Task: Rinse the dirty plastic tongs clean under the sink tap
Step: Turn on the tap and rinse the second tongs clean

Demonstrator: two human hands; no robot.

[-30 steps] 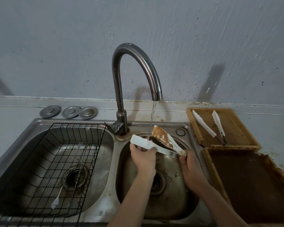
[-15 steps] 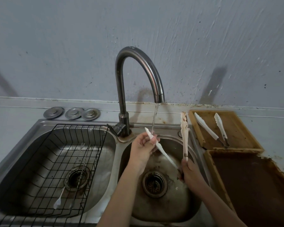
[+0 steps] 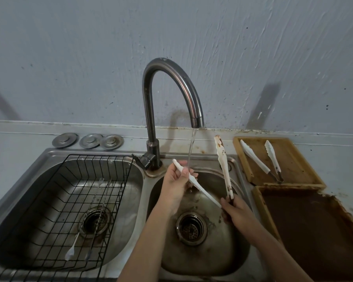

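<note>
White plastic tongs [image 3: 204, 190] spread wide over right sink basin [image 3: 208, 259]. Left hand [image 3: 176, 180] pinches one arm under curved steel tap [image 3: 171, 94] stream; right hand [image 3: 235, 211] clamped at hinge. Other arm brown-smeared, away from water: rinse seems about half done.

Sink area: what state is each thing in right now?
Tap: running, thin stream.
Tongs: spread open, one arm under the stream, the other brown-stained.
Left hand: gripping the wet arm.
Right hand: gripping the hinge end.
Right basin: wet, drain unplugged.
Rack: sitting in the left basin, utensils inside.
Spare tongs: lying open on a wooden tray.
Near tray: coated brown.
</note>
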